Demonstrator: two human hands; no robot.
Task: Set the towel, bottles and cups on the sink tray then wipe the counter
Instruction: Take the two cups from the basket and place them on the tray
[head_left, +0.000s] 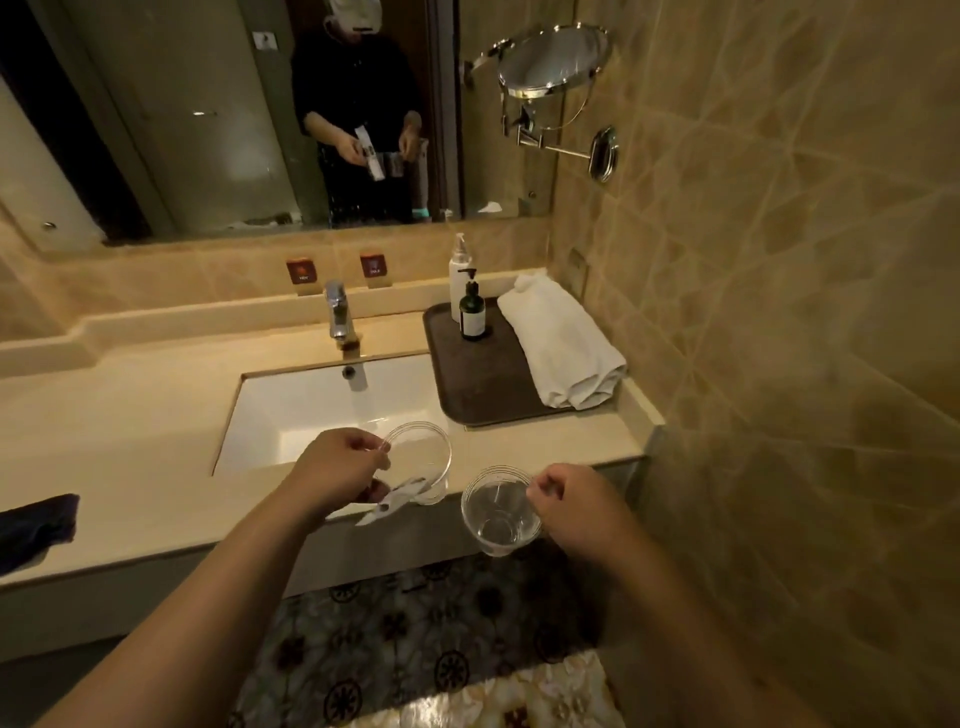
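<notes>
A dark brown tray (483, 384) lies on the counter right of the sink. On it stand a white pump bottle (459, 283) and a dark green pump bottle (472, 314), with a rolled white towel (561, 348) along its right side. My left hand (340, 467) pinches the rim of a clear cup (423, 460) and also holds a small white packet (395, 501), over the counter's front edge. My right hand (576, 506) pinches the rim of a second clear cup (498, 512), held in front of the counter.
The white sink basin (322, 410) with a chrome tap (338, 314) sits mid-counter. A dark cloth (36, 525) lies at the counter's left front. A wall mirror and a round swing-arm mirror (553, 60) hang behind. Tiled wall closes the right side.
</notes>
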